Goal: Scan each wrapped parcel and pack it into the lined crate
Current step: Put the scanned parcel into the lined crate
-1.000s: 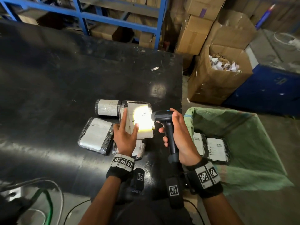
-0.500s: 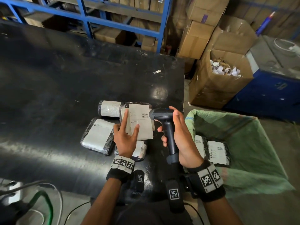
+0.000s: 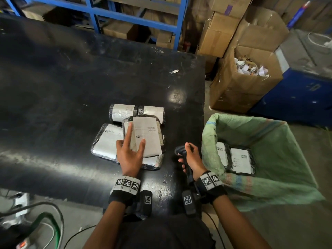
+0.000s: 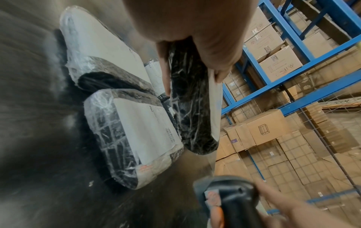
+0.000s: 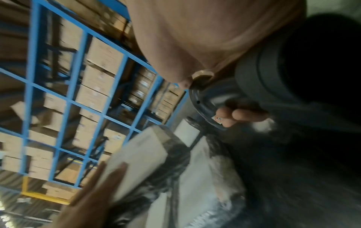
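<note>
Parcel pinched in left hand grip, beside right hand's scanner

No wording can be read anywhere. The parcel held up by the left hand carries a white label with two small barcodes near its far right corner and a small dark mark beside the thumb; the lines of print are too small to make out. The parcel lying under that hand shows rows of blurred print on its label. To the right of the right hand, two parcels in the crate bear labels with barcodes and illegible lines. Both wristbands carry square black-and-white coded tags. A carton on the shelving beyond the left hand is printed with a box outline.
</note>
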Demonstrator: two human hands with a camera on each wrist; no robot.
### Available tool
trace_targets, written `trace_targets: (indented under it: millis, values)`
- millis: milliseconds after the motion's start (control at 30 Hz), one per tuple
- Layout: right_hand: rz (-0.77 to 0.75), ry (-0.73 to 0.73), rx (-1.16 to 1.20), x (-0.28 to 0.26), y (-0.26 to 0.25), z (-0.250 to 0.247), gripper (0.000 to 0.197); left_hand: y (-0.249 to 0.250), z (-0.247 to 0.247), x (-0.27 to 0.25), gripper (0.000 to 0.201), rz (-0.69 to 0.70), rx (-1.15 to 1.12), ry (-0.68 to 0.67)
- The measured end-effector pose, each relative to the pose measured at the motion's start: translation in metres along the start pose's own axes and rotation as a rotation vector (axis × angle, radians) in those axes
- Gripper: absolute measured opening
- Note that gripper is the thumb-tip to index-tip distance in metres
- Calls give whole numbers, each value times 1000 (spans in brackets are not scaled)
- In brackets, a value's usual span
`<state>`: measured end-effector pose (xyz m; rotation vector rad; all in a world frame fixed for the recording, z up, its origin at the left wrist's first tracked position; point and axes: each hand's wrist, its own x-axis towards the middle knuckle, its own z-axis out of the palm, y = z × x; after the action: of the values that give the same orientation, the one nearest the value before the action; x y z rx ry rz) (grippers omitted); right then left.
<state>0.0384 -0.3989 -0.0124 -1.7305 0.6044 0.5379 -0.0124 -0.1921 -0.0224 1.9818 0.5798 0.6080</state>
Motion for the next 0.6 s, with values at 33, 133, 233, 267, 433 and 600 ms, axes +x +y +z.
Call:
trace_targets:
  millis: [33, 133, 233, 267, 433, 600]
  values:
    - [23, 4, 1, 6, 7, 4, 40, -1, -3, -2, 73, 0, 12, 3]
    - [30, 8, 37, 22, 20, 18, 39, -4, -10, -6, 74, -11, 19, -5]
    - [-68, 3, 96, 34, 22, 32, 44, -2, -15, -10, 73, -3, 33, -4]
    - [-110, 5, 96, 37, 23, 36, 47, -1, -16, -10, 73, -1, 35, -3]
    - [-186, 109, -199, 44, 30, 37, 52, 5, -16, -8, 72, 4, 16, -5]
    - [-466, 151, -413, 23, 18, 17, 52, 14, -8, -4, 71, 12, -28, -46]
